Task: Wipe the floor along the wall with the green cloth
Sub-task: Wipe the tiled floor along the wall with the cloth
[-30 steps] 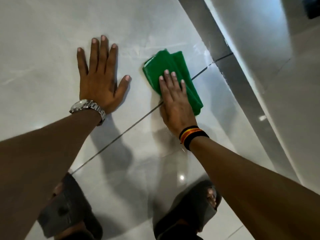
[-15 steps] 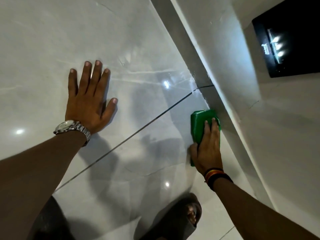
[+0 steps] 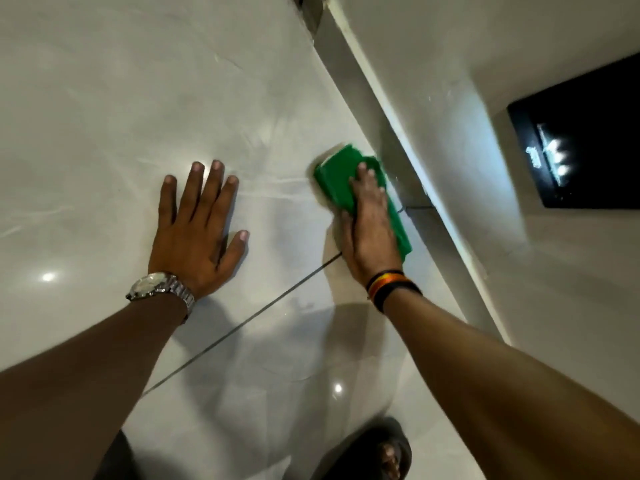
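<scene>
While my right hand [image 3: 369, 230] lies flat on the green cloth [image 3: 341, 180], I see the folded pad stretched along the foot of the wall [image 3: 433, 81], its long axis running parallel to the grey skirting strip [image 3: 367, 84] and its far end pointing away from me up the floor [image 3: 138, 98]. The cloth sits on the glossy tile just beside that strip, across the dark grout line [image 3: 277, 303]. My fingers [image 3: 363, 174] are extended and close together, pressing down on top of the pad, not curled round it; the cloth shows beyond the fingertips and along the wall side of the palm. My left hand [image 3: 197, 233] is spread open, palm down on bare tile, well apart from the cloth, with a metal watch [image 3: 156, 289] at the wrist. Striped bands [image 3: 391, 284] circle my right wrist.
</scene>
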{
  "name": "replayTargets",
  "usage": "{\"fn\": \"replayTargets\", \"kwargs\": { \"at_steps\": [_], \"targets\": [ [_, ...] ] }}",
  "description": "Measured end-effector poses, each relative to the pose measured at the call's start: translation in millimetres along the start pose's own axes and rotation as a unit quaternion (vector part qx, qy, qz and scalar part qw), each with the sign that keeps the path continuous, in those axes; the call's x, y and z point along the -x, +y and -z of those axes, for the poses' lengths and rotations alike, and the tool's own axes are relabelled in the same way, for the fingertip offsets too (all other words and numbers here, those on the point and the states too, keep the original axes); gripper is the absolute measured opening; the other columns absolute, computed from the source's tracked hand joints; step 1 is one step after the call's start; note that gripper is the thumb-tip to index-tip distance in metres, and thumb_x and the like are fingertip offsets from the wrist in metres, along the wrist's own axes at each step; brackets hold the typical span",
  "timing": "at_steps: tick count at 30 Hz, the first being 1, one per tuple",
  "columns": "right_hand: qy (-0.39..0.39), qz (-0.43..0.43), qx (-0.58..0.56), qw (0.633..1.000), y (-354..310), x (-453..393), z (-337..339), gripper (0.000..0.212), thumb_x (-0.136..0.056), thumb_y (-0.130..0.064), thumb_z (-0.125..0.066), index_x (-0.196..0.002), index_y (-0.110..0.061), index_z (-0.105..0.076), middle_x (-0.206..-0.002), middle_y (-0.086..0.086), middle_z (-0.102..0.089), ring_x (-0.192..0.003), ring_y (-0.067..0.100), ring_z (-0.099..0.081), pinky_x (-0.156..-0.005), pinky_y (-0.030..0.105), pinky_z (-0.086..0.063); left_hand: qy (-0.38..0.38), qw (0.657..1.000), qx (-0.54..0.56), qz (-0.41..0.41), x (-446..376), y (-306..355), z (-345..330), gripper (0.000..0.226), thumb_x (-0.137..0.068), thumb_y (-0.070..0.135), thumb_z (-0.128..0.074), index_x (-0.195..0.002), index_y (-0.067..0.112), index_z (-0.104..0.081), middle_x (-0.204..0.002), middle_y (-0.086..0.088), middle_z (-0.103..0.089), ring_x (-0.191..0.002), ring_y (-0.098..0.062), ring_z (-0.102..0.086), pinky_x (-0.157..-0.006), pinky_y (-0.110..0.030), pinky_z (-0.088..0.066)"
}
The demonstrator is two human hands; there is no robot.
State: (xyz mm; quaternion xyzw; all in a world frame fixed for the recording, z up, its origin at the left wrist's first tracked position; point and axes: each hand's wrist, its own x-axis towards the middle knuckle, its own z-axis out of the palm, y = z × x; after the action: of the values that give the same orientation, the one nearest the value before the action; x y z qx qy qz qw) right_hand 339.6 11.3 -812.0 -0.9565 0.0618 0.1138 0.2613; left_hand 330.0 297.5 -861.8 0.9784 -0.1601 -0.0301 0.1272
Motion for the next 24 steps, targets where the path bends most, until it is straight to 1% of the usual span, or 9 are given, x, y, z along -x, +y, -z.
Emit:
{"fn": "replayTargets", "kwargs": {
  "at_steps": [3,6,8,11,13,16,19,22,24],
  "targets": [
    [-0.083,0.091,0.04,0.992,-1.2,37.2,-5.1,0.061,-0.099,-0.006,-0.05,-0.156,-0.013,-0.029,-0.169,0.004,-0.017,-0.157,0.02,-0.011,-0.128,0.048,-0.016,-0.001,1.0,-0.006,-0.002,0.0,2.6,1.6,0.082,-0.104,0.049,-0.038,-0.175,0.012,-0.018,-0.184,-0.015,-0.014,-0.171,-0.038,-0.01,-0.138,-0.057,0.005],
    [-0.114,0.101,0.069,0.986,-8.3,62.3,-11.7,0.064,-0.099,-0.008,-0.052,-0.158,-0.013,-0.026,-0.17,0.005,-0.011,-0.158,0.019,-0.002,-0.128,0.048,-0.014,-0.005,1.0,-0.008,-0.002,2.3,2.2,0.9,0.083,-0.104,0.049,-0.036,-0.175,0.013,-0.016,-0.184,-0.016,-0.013,-0.171,-0.039,-0.01,-0.138,-0.054,0.008],
    [-0.114,0.105,0.077,0.985,-22.9,48.1,-16.6,0.065,-0.101,-0.02,-0.051,-0.159,-0.011,-0.024,-0.169,0.009,-0.012,-0.157,0.023,-0.003,-0.128,0.048,-0.01,-0.006,1.0,-0.01,-0.007,1.5,0.6,-1.6,0.083,-0.104,0.05,-0.036,-0.176,0.014,-0.014,-0.185,-0.015,-0.012,-0.172,-0.038,-0.008,-0.138,-0.054,0.008],
    [-0.099,0.114,0.106,0.983,-53.2,-7.2,-26.5,0.069,-0.106,-0.042,-0.039,-0.162,-0.013,-0.012,-0.17,0.01,-0.005,-0.158,0.024,0.0,-0.129,0.043,0.0,-0.006,1.0,-0.011,-0.008,0.9,-2.0,-4.3,0.083,-0.104,0.05,-0.035,-0.176,0.017,-0.011,-0.185,-0.014,-0.01,-0.172,-0.036,-0.005,-0.138,-0.055,0.007],
    [-0.067,0.112,0.133,0.982,-70.7,-52.1,-31.6,0.066,-0.106,-0.043,-0.032,-0.162,-0.013,-0.012,-0.17,0.011,-0.007,-0.158,0.026,-0.004,-0.129,0.045,-0.004,0.0,1.0,-0.009,-0.006,1.6,-0.8,-4.4,0.082,-0.104,0.049,-0.035,-0.176,0.015,-0.014,-0.185,-0.014,-0.013,-0.172,-0.036,-0.008,-0.139,-0.055,0.006],
    [-0.03,0.102,0.175,0.979,-63.9,-86.4,-23.4,0.06,-0.106,-0.031,-0.032,-0.161,-0.012,-0.016,-0.17,0.011,-0.013,-0.157,0.027,-0.011,-0.128,0.047,-0.012,0.002,1.0,0.0,-0.006,1.9,-0.2,-4.1,0.082,-0.103,0.049,-0.035,-0.175,0.015,-0.018,-0.185,-0.014,-0.014,-0.172,-0.037,-0.009,-0.139,-0.055,0.006],
    [-0.018,0.069,0.148,0.986,-13.1,-56.0,0.8,0.06,-0.103,-0.016,-0.044,-0.16,-0.009,-0.023,-0.168,0.011,-0.02,-0.156,0.028,-0.016,-0.127,0.046,-0.017,0.006,1.0,-0.002,-0.011,2.9,-0.9,-3.2,0.08,-0.105,0.049,-0.032,-0.176,0.015,-0.016,-0.185,-0.014,-0.013,-0.172,-0.037,-0.008,-0.138,-0.057,0.004],
    [-0.031,-0.02,0.116,0.993,40.6,32.9,22.7,0.062,-0.101,-0.015,-0.052,-0.158,-0.01,-0.028,-0.166,0.011,-0.027,-0.154,0.026,-0.022,-0.124,0.05,-0.026,0.008,1.0,0.003,-0.012,3.1,-0.4,-2.4,0.08,-0.105,0.048,-0.033,-0.175,0.013,-0.017,-0.185,-0.014,-0.013,-0.172,-0.037,-0.008,-0.139,-0.056,0.005],
    [-0.046,-0.092,0.101,0.99,60.1,87.5,34.0,0.061,-0.101,-0.019,-0.051,-0.157,-0.012,-0.029,-0.166,0.009,-0.027,-0.153,0.025,-0.024,-0.121,0.054,-0.03,0.014,1.0,0.007,-0.008,4.1,-0.1,-1.2,0.08,-0.105,0.047,-0.036,-0.175,0.012,-0.02,-0.184,-0.014,-0.014,-0.172,-0.037,-0.009,-0.139,-0.056,0.005]
  ]
}}
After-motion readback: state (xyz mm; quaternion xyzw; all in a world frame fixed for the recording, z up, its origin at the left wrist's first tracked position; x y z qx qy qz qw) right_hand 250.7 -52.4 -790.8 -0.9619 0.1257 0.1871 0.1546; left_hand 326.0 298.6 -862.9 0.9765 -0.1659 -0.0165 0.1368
